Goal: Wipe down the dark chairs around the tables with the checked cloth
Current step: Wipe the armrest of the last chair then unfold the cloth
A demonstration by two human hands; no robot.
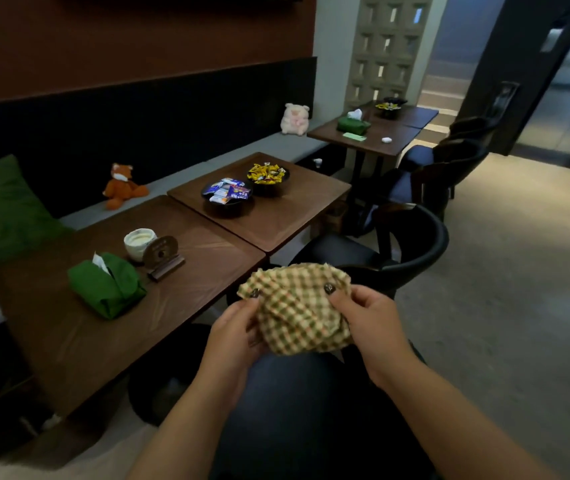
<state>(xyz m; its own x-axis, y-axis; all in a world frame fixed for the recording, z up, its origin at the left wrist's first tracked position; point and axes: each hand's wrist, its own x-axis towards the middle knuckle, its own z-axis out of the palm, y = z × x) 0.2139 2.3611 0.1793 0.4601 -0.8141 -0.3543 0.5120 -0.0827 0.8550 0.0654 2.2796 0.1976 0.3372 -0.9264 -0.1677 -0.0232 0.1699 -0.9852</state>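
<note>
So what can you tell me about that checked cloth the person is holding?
The checked cloth is a soft woven fabric in a small check of cream, green and reddish brown, with a slightly frayed upper edge. It is bunched and folded, not spread flat. Both hands hold it up in front of the person: the left hand pinches its left side, the right hand its right, thumbs on top. It hangs above a dark chair, next to the wooden table, touching neither.

A café dining area: wooden tables (pixel 262 220) lined along a cushioned wall bench (pixel 172 174), dark chairs (pixel 411 244) opposite, snack bowls (pixel 227 199) laid out.
</note>
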